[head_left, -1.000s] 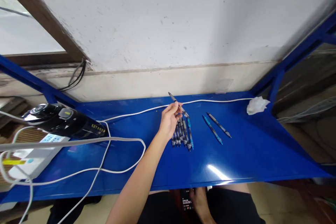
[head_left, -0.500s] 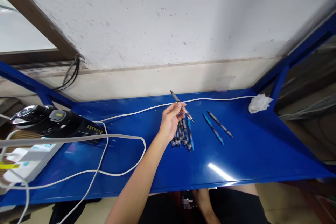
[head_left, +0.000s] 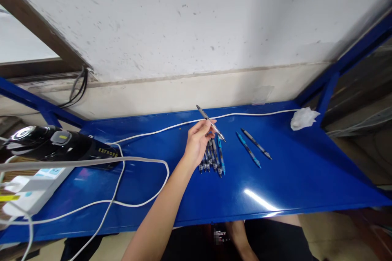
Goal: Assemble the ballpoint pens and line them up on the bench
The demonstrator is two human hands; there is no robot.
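My left hand [head_left: 199, 136] pinches a grey pen [head_left: 211, 123] between thumb and fingers, tilted above the blue table [head_left: 275, 187]. Under and beside that hand lies a row of several pens [head_left: 211, 161], mostly grey and dark, with a blue pen [head_left: 221, 157] at its right end; their upper parts are partly covered by the hand. Farther right, another blue pen [head_left: 248, 150] and a grey pen [head_left: 257, 144] lie side by side. Below the table's front edge, near the lap, my right hand [head_left: 237, 232] shows only in part beside a dark object, its fingers hidden.
A black bottle [head_left: 70, 144] lies at the left by a white power strip [head_left: 36, 191]. White cables [head_left: 137, 203] loop over the table's left half, and one runs along the back. Crumpled tissue [head_left: 304, 118] sits at the back right, near the blue frame.
The view has shifted slightly. My left hand still holds the grey pen in nearly the same place, and the pens on the table have not moved.
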